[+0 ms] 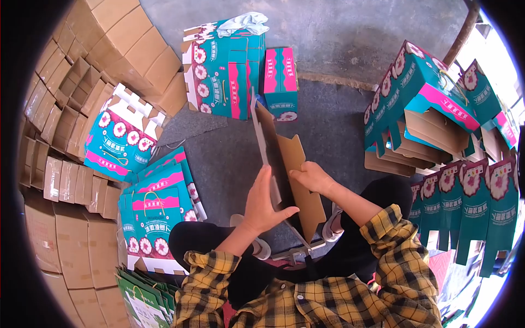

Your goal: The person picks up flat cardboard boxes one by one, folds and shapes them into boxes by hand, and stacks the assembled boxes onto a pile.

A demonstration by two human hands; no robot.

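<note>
A partly opened carton (299, 175) stands on edge between my knees, its bare brown inside towards me. My left hand (261, 202) lies along the carton's left panel, fingers straight and thumb spread away. On the other side, my right hand (313, 177) is closed on the edge of the brown right panel. The carton's printed outside faces away and is mostly hidden. Just beyond its far end is a small teal and pink box (281, 82), next to a stack of flat teal cartons (219, 76) with a pale cloth (244, 24) on top.
Brown boxes (71, 235) are piled along the left. Teal cartons with cord handles (153, 210) lean nearby, with green bags (143, 298) below them. More teal cartons (421, 104) are heaped at the right, above a row of folded ones (473, 202). Grey floor (333, 131) shows in the middle.
</note>
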